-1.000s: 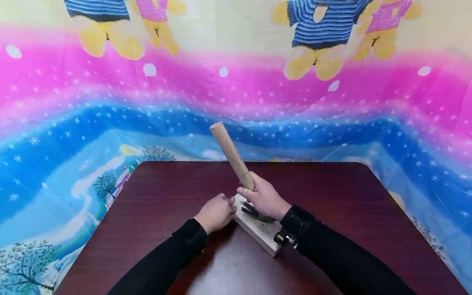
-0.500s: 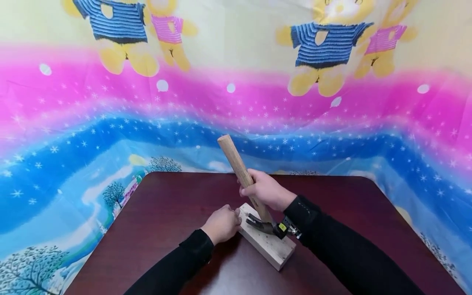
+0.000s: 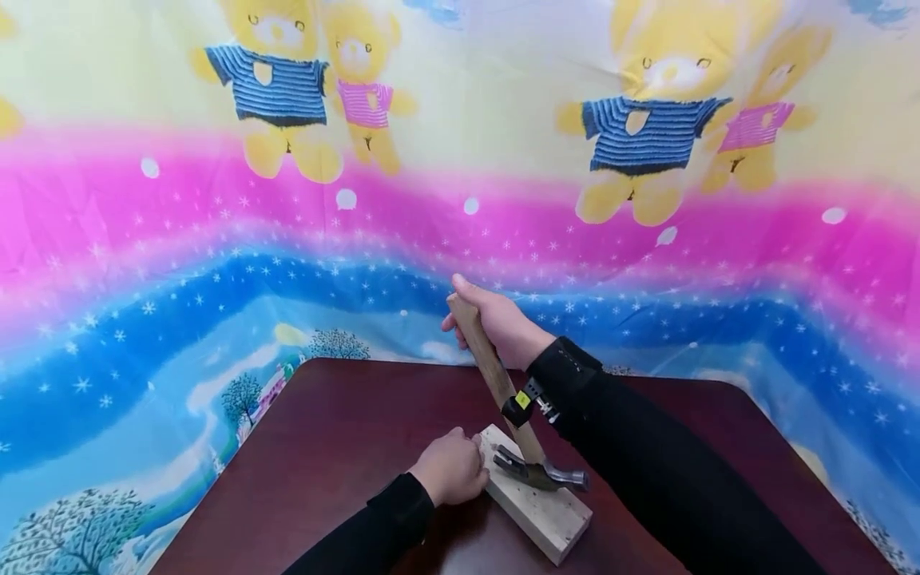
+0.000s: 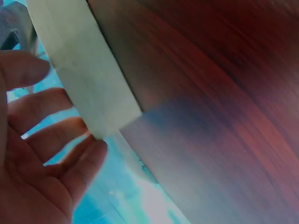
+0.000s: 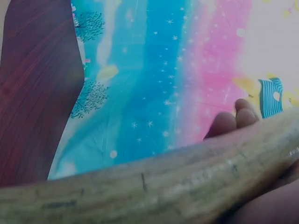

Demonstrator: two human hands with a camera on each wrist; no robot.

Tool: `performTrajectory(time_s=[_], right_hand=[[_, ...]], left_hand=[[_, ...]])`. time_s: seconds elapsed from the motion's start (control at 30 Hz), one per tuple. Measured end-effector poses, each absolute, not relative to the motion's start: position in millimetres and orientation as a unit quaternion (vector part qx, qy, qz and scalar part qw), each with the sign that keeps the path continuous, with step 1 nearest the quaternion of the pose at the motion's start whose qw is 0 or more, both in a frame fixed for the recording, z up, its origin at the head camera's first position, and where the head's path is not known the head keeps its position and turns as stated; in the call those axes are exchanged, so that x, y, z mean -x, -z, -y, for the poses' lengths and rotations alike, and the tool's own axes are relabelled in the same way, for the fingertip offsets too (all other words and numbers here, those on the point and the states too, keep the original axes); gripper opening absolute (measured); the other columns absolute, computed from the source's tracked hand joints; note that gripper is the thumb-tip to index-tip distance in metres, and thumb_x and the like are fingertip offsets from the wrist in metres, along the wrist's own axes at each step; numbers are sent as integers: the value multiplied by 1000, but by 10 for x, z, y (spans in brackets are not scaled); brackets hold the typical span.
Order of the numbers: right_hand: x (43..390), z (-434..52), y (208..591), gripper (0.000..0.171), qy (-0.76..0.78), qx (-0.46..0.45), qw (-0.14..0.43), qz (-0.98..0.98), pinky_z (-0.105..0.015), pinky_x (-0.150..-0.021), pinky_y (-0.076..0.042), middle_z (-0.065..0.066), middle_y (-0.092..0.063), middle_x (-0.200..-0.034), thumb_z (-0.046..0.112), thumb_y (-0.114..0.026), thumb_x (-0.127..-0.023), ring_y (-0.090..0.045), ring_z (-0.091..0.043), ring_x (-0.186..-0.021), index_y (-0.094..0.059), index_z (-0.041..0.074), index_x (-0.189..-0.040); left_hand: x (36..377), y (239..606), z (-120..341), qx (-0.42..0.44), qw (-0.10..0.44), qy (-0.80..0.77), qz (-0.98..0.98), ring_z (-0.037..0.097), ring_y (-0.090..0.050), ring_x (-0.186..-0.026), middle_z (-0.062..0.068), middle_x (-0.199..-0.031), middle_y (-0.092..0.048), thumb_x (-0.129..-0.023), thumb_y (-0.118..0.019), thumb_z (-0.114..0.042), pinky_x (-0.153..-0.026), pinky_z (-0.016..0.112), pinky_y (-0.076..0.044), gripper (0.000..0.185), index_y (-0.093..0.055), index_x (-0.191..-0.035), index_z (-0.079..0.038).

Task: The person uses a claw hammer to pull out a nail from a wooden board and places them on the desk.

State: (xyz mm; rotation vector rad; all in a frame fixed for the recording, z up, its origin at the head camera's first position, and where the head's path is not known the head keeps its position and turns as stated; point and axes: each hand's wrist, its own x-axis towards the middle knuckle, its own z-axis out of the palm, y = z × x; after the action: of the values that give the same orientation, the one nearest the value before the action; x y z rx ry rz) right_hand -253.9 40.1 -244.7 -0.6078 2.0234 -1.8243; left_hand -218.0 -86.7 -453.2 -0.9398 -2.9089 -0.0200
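Note:
A claw hammer [image 3: 535, 473] sits head-down on a pale wooden block [image 3: 552, 519], its claw toward the block's far left end and its wooden handle rising up and leaning left. My right hand [image 3: 503, 323] grips the handle close to its top end, thumb lying up along it. Seen from the right wrist, the handle [image 5: 140, 186] crosses the bottom, with fingertips [image 5: 223, 123] showing beyond it. With bent fingers my left hand [image 3: 451, 467] holds the far left end of the block. In the left wrist view its fingers [image 4: 86, 163] lie along the block's edge.
The dark red-brown table [image 3: 359, 415] has rounded far corners. Behind it and at its sides hangs a cloth [image 3: 402, 231] printed with bears, snowflakes and trees. A small black device with a yellow label [image 3: 519, 406] is strapped at the right wrist, beside the handle.
My right hand has slid up the handle from its lower part to the top end, uncovering the hammer head on the block. The left hand keeps its hold. The head view has tilted upward.

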Motion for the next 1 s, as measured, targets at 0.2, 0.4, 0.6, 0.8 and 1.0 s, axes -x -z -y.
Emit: performTrajectory(time_s=[0.2,0.4,0.6,0.8,1.0], right_hand=[[2480,-359,2555,57,649,189,164,-719,-40,-76,-48,-13,-61,-86,55,-49,-99,-58,-30,-75,-61,-1,-104],[2383,-247,2648,60,654,208,158,-710,-37,-67,-43,-11,-53,-78,58,-50,-98,-47,-24,-66,-60,-1,-92],[2424,-292,2583,65,643,216,103,-728,-38,-67,-38,-10,-48,-76,63,-47,-97,-39,-24,-64,-57,0,-91],[2435,-321,2570,68,650,216,102,-721,-37,-68,-39,-9,-48,-77,65,-50,-95,-39,-23,-65,-56,-3,-94],[2384,-321,2638,64,677,200,112,-699,-35,-66,-39,-10,-47,-77,60,-52,-97,-39,-22,-65,-56,-4,-95]], left_hand=[[2102,4526,760,261,-19,52,964,20,-60,-102,7,-104,-70,-90,-64,-60,-86,34,-51,53,-73,-79,-9],[2034,4521,872,264,-36,81,960,20,-61,-99,3,-112,-68,-88,-68,-56,-85,34,-51,55,-55,-51,-18],[2155,4443,810,273,-20,84,958,22,-59,-104,5,-123,-66,-89,-68,-55,-81,33,-50,52,-57,-52,-21],[2206,4409,766,255,-39,85,962,18,-58,-98,2,-120,-66,-89,-67,-58,-81,33,-50,52,-59,-54,-19],[2166,4463,778,251,-67,69,963,17,-58,-101,1,-123,-67,-89,-65,-60,-86,34,-50,52,-61,-56,-21]])
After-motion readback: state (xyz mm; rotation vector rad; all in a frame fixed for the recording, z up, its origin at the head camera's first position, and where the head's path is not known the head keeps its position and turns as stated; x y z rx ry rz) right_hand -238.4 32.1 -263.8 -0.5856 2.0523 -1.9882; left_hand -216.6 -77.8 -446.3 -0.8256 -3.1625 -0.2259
